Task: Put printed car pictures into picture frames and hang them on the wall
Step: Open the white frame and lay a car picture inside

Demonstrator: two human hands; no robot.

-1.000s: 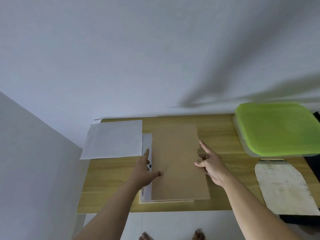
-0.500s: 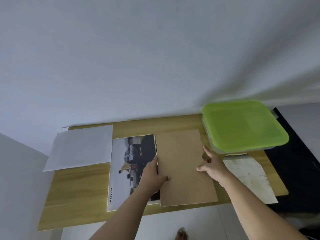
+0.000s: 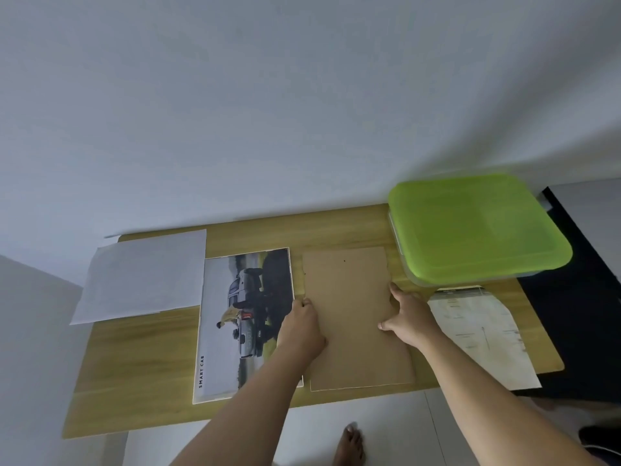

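A brown backing board (image 3: 349, 311) lies flat on the wooden table (image 3: 141, 358). My left hand (image 3: 302, 326) holds its left edge, the fingers curled round it. My right hand (image 3: 408, 314) grips the board's right edge with the thumb on top. Just left of the board lies a printed car picture (image 3: 242, 321) with the words SMART CAR on its white margin; my left forearm covers its lower right corner.
A blank white sheet (image 3: 141, 277) lies at the table's far left, partly over the edge. A clear box with a green lid (image 3: 473, 227) stands at the far right. A printed sheet (image 3: 484, 334) lies in front of it. A white wall rises behind the table.
The brown board slid to the right off the car picture, which now shows almost whole. Both hands moved right with the board.
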